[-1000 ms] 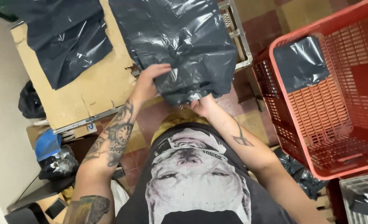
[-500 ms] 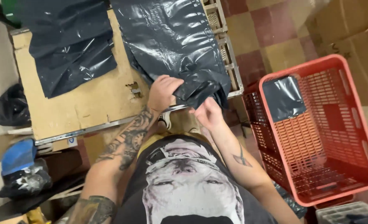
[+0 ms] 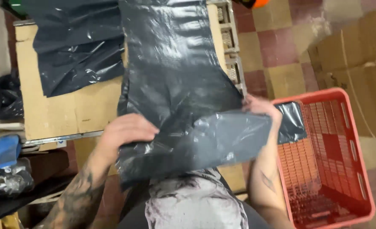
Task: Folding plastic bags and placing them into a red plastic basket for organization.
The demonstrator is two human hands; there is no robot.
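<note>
Holding a big black bag (image 3: pixel 175 97) by its lower end, I have both hands on it. My left hand (image 3: pixel 126 131) is closed on the bag's left edge, fingers curled into the plastic. My right hand (image 3: pixel 260 106) grips the right edge at the fold, though it is blurred and I cannot make out each finger. The bag runs from the top of the view down to my chest, lying over the worktop (image 3: pixel 60 110), and its lower part is folded across in a paler, shiny band between my hands.

A second black bag (image 3: pixel 77 51) lies flat on the worktop to the left, well apart from my hands. A red basket (image 3: pixel 357 157) stands on the tiled floor (image 3: pixel 281 46) just beside my right forearm, and a small black packet (image 3: pixel 290 122) rests in its near corner, close to my right hand. Off the worktop's left side I see a crumpled black bag (image 3: pixel 1 99) and something blue (image 3: pixel 1 150). Brown cardboard (image 3: pixel 357 55) sits beyond the basket.
</note>
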